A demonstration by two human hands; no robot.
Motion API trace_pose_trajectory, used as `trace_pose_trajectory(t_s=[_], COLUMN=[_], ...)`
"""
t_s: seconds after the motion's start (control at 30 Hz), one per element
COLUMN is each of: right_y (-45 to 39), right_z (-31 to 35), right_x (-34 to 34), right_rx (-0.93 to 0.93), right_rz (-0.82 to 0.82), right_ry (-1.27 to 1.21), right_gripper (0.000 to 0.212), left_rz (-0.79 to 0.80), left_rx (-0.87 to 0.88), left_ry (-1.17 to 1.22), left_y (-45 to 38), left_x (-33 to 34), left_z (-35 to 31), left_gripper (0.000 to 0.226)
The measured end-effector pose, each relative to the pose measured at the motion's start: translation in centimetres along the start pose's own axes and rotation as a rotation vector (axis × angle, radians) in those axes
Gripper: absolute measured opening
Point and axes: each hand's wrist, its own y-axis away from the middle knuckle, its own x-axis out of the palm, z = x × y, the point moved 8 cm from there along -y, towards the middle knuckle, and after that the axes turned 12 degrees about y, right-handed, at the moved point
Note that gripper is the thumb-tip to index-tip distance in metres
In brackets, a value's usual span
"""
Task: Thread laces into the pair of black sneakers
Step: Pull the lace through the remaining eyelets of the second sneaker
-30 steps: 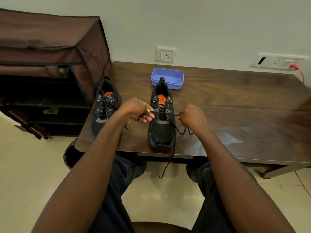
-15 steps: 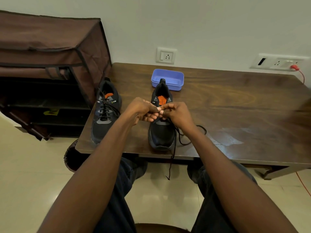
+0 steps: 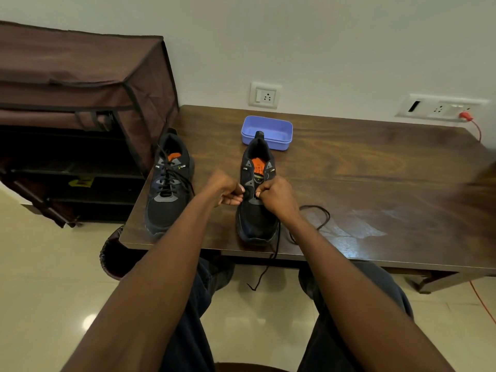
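Two bare forearms with no sleeves reaching up from the lower frame, left hand (image 3: 228, 190), right hand (image 3: 273, 196), dark navy trousers (image 3: 188, 331) over both thighs

Beyond our fingers (image 3: 243, 188), a shallow blue plastic tray (image 3: 266, 132) sits on the dark wooden bench (image 3: 375, 170), close to the wall. Directly above it we see a white wall socket (image 3: 265, 95); farther right of our fingers, a longer white switch plate (image 3: 440, 108) carries a red plug (image 3: 465, 116) whose orange cord (image 3: 479, 132) drops behind the bench. Left of our fingers stands a brown fabric shoe rack (image 3: 80, 103), its flap raised over dark shelves, touching the bench's corner. Below us, glossy cream floor tiles (image 3: 53, 291) reflect a ceiling light.
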Motion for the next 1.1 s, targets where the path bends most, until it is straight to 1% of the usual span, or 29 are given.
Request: trace_pose_trajectory(t_s=[0.13,0.23,0.33,0.4,0.5,0.6,0.67,0.73,0.83,0.9,1.0,1.03,1.1], right_y=[-0.2,0.3,0.4,0.4,0.5,0.5,0.4,0.2,0.1,0.1,0.2,0.3,0.3], right_z=[-1.3,-1.6,-1.8,-1.7,-1.6,-1.3,-1.3,-1.6,-1.6,-1.6,-1.1,-1.0,-1.1], right_x=[0.8,0.7,0.8,0.9,1.0,1.3,1.5,1.7,1.4,1.3,1.5,1.7,1.9], right_rx=[0.176,0.214,0.249,0.267,0.273,0.263,0.258,0.232,0.214,0.227,0.258,0.265,0.281], right_rz=[0.155,0.21,0.239,0.256,0.228,0.213,0.244,0.31,0.351,0.321,0.251,0.248,0.292], right_ry=[-0.246,-0.372,-0.423,-0.444,-0.453,-0.421,-0.388,-0.361,-0.394,-0.376,-0.362,-0.373,-0.431], right_gripper=[0.017,0.012,0.018,0.02,0.016,0.017,0.015,0.013,0.016,0.017,0.024,0.025,0.021], left_rz=[0.031,0.043,0.046,0.04,0.054,0.034,0.013,0.003,-0.021,-0.042,-0.071,-0.077,-0.083], left_rx=[-0.03,-0.045,-0.047,-0.043,-0.043,-0.03,-0.02,-0.015,0.0,0.022,0.046,0.053,0.067], left_ry=[0.024,0.026,0.036,0.051,0.069,0.065,0.063,0.068,0.068,0.064,0.076,0.081,0.088], left_y=[0.0,-0.1,-0.3,-0.3,-0.4,-0.5,-0.3,-0.2,0.0,-0.4,-0.4,-0.5,-0.4], left_x=[-0.2,-0.2,0.0,0.0,0.2,0.2,0.2,0.3,0.2,0.1,-0.1,-0.2,-0.2], left_z=[0.3,0.3,0.4,0.5,0.7,0.7,0.7,0.9,0.9,0.9,0.8,0.8,0.7], left_gripper=[0.021,0.02,0.019,0.018,0.02,0.02,0.02,0.021,0.021,0.019,0.019,0.019,0.019])
